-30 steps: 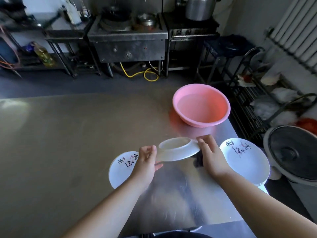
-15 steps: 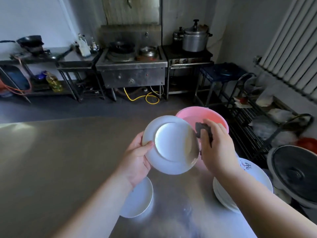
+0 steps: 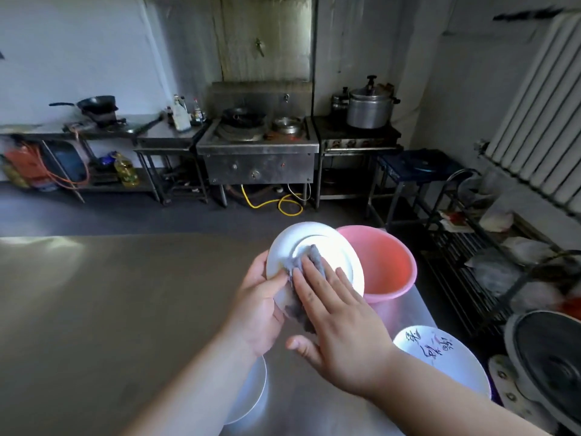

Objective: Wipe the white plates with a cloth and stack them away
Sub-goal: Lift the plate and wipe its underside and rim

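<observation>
My left hand point(image 3: 257, 305) grips a white plate point(image 3: 338, 251) by its left rim and holds it tilted up above the steel table point(image 3: 94, 309), its underside towards me. Against that underside my right hand point(image 3: 339, 319) presses a grey cloth point(image 3: 303, 269) with straight, spread fingers. The cloth is mostly hidden under my palm. A single white plate point(image 3: 251, 394) lies on the table below my left wrist. A stack of white plates point(image 3: 440, 354) with painted characters sits at the table's right edge.
A pink basin point(image 3: 386, 265) stands on the table just behind the held plate. A round black-lidded cooker point(image 3: 553, 360) and a wire rack point(image 3: 471, 256) of bags stand off the table's right side. Stoves and pots line the far wall.
My right hand moved from the plate's right edge onto its underside and now presses the cloth flat there. The camera tilted up, so the plate sits lower in view.
</observation>
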Available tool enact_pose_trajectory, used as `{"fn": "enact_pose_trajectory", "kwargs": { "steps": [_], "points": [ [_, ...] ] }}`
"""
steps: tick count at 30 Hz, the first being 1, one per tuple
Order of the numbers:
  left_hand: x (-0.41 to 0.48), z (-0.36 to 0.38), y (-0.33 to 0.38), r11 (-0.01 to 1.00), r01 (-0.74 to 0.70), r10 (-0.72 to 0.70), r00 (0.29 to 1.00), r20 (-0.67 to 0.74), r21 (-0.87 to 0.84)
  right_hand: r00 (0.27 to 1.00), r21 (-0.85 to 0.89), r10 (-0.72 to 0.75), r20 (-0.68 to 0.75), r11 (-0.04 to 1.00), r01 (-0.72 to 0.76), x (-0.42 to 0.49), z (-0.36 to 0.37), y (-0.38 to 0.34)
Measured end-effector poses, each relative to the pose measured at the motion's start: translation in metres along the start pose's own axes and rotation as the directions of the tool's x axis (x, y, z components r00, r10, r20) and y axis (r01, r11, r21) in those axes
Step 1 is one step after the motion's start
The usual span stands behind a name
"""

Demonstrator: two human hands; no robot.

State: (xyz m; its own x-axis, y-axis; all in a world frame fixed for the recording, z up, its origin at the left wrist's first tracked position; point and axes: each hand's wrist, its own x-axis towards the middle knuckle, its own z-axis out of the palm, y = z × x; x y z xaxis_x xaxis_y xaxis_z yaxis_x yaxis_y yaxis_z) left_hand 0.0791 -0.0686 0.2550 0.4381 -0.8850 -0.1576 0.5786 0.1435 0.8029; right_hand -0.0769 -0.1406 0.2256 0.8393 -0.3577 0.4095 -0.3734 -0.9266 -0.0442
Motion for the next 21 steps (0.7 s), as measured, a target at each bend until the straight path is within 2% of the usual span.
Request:
{"fn": "enact_pose_trajectory", "kwargs": {
  "steps": [4, 5, 9, 11, 14, 16, 21],
  "points": [
    [-0.006, 0.013, -0.003, 1.0, -0.014, 0.014, 0.999, 0.05, 0.003, 0.984, -0.052, 0.18, -0.001, 0.982, -0.179, 0.028, -0.021, 0.042],
    [-0.005, 0.017, -0.002, 1.0, -0.028, 0.028, 0.998, 0.049, 0.003, 0.985, -0.038, 0.17, -0.005, 0.985, -0.17, 0.03, -0.025, 0.047],
    [0.002, 0.025, 0.007, 0.996, -0.086, 0.087, 0.996, 0.02, -0.016, 0.998, 0.044, -0.044, -0.035, 0.998, 0.045, 0.0, -0.026, 0.031],
    [0.001, 0.028, 0.008, 0.997, -0.075, 0.075, 0.997, 0.021, -0.005, 0.997, 0.011, -0.056, -0.053, 0.998, 0.056, -0.005, -0.027, 0.035],
    [-0.004, 0.036, 0.006, 0.998, -0.053, 0.052, 0.997, 0.051, 0.016, 0.992, -0.008, 0.104, -0.077, 0.994, -0.105, 0.018, -0.042, 0.061],
    [-0.004, 0.041, 0.008, 0.997, -0.071, 0.071, 0.995, 0.071, -0.002, 0.984, -0.001, 0.153, -0.091, 0.988, -0.153, 0.028, -0.049, 0.069],
    [0.0, 0.044, 0.011, 0.995, -0.1, 0.101, 0.994, 0.042, -0.029, 0.981, 0.066, -0.043, -0.189, 0.996, 0.057, -0.013, -0.03, 0.048]
  ]
}}
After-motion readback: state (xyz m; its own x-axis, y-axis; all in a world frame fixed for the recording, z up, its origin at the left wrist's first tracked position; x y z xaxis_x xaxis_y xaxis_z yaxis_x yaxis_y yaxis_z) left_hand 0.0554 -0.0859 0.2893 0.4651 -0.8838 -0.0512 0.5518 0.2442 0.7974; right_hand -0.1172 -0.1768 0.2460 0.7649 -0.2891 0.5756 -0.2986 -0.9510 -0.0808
